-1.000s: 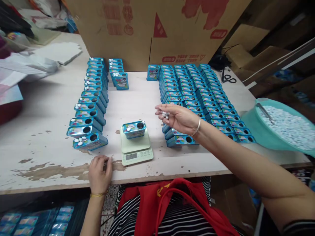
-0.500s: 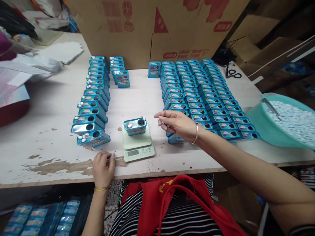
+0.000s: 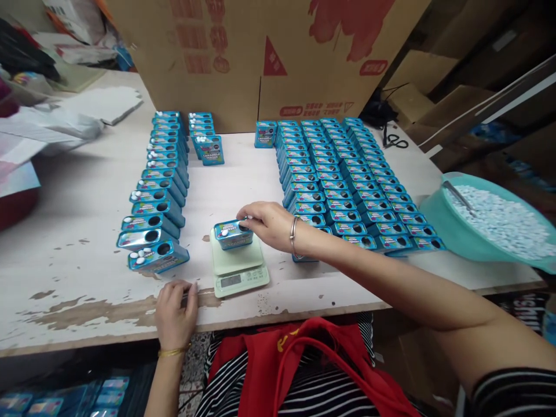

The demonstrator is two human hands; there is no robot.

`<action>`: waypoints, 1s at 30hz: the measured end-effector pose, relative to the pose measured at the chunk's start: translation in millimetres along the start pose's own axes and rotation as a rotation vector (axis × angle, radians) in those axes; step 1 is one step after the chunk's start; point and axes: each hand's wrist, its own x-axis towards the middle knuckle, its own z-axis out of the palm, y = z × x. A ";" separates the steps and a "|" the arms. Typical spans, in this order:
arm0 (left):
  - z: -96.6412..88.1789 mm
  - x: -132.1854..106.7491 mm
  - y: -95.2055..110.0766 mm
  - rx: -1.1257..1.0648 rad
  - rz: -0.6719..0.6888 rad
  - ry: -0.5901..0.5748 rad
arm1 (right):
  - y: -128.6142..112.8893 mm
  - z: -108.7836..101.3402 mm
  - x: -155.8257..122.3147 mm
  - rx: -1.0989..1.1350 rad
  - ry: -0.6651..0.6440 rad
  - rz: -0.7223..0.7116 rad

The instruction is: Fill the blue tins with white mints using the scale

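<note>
A blue tin [image 3: 232,240] printed with white lettering stands on a pale green kitchen scale [image 3: 237,271]. White candies rest on its top, beside a round dark opening. My right hand [image 3: 270,225] reaches across from the right. Its thumb and fingers pinch together at that opening, apparently on a small white candy [image 3: 249,218], partly covered by the fingertips. On the front edge of the table lies my left hand [image 3: 176,313], loosely curled, left of the scale; its palm is hidden. The nearest tin [image 3: 163,256] to it carries several white candies.
Rows of blue tins [image 3: 334,200] stand right of the scale; shorter rows [image 3: 165,174] stand on the left. A turquoise basin [image 3: 452,231] of white candies with a metal scoop sits at far right. Scissors [image 3: 395,141] lie behind it. A large cardboard box [image 3: 234,75] closes off the back.
My right hand has moved left from beside the rows of tins to the top of the tin on the scale. My left hand stays at the table edge. The view has shifted slightly.
</note>
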 end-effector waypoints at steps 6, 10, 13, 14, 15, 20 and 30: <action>0.2 -1.5 -0.9 -0.021 -0.008 -0.005 | -2.8 -0.7 7.6 -0.145 -0.060 0.027; -0.1 -1.2 -0.2 -0.022 -0.008 -0.004 | -1.8 0.3 9.7 -0.141 -0.051 0.023; 0.0 -1.0 0.7 -0.022 0.000 0.003 | 1.5 -0.8 8.0 -0.027 0.050 -0.009; 0.1 -1.1 0.9 -0.022 -0.002 0.002 | 3.0 -1.5 5.6 0.062 0.091 -0.015; 0.2 -1.4 1.1 -0.022 -0.005 0.000 | 4.4 -2.0 1.8 0.188 0.119 -0.009; 0.7 -3.4 0.5 -0.019 -0.012 -0.010 | 13.8 6.0 -37.7 1.070 0.021 0.272; 1.9 -2.3 0.4 -0.022 0.021 0.008 | 62.7 85.9 -122.6 1.423 0.041 0.759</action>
